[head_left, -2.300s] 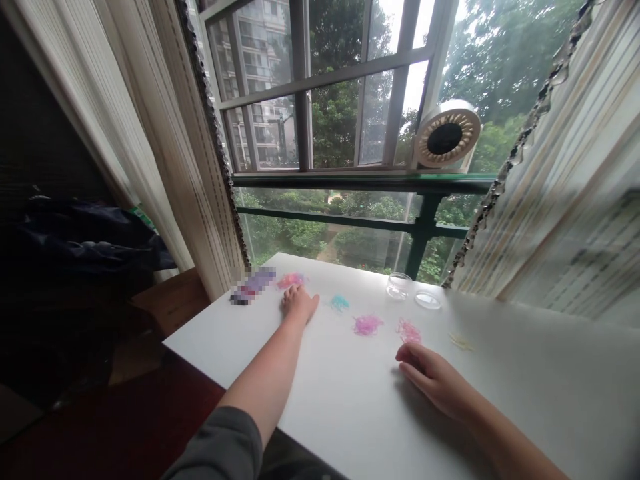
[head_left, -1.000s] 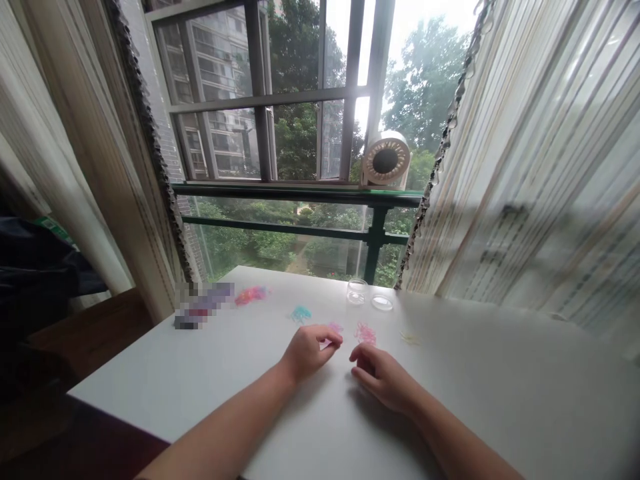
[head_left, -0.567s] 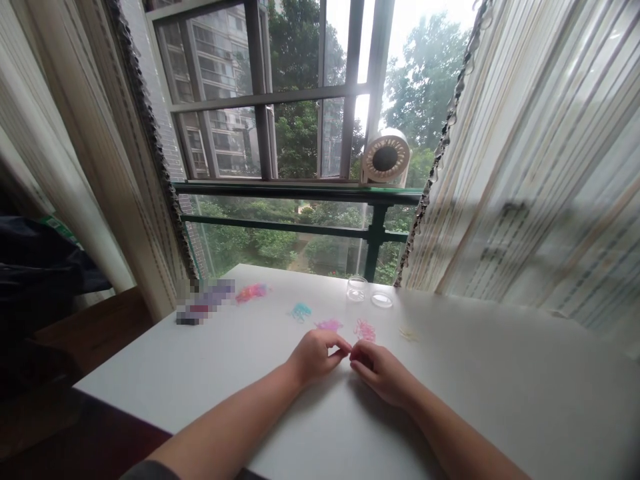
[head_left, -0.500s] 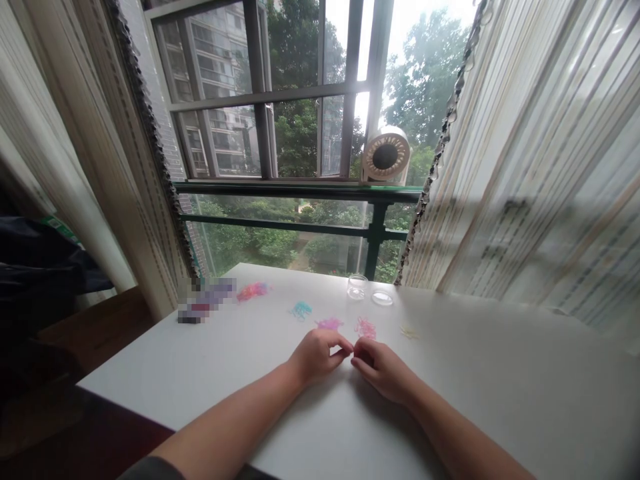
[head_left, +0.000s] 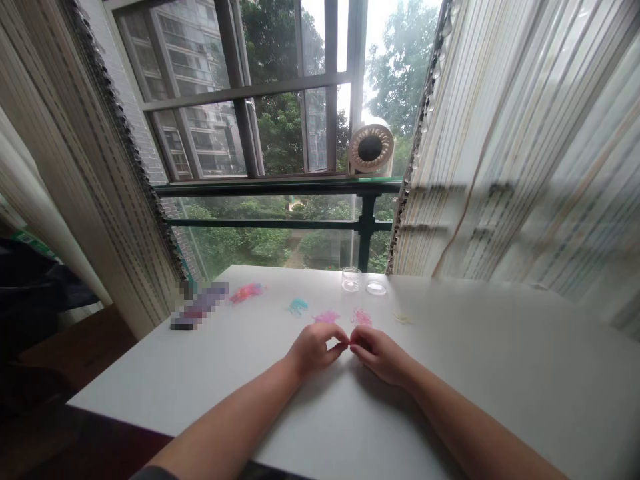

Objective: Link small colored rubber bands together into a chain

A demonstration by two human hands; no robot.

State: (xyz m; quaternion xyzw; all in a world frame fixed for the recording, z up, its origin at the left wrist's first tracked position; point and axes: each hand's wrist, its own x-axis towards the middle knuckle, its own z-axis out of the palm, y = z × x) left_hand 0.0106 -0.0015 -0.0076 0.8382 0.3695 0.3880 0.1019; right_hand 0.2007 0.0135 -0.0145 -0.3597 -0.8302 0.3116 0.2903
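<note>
Since the earliest frame, the left hand (head_left: 311,348) has left the multicoloured pile (head_left: 248,293) and come to the right hand (head_left: 384,355). On the white table (head_left: 500,380), left to right, lie that pile, the blue pile (head_left: 299,306), and the purple pile (head_left: 327,317) just beyond the left hand. Both hands pinch narrowly, tips nearly meeting; I cannot tell whether they hold anything. The pink pile (head_left: 362,317) lies beyond the right hand, the yellow pile (head_left: 403,319) farther right.
</note>
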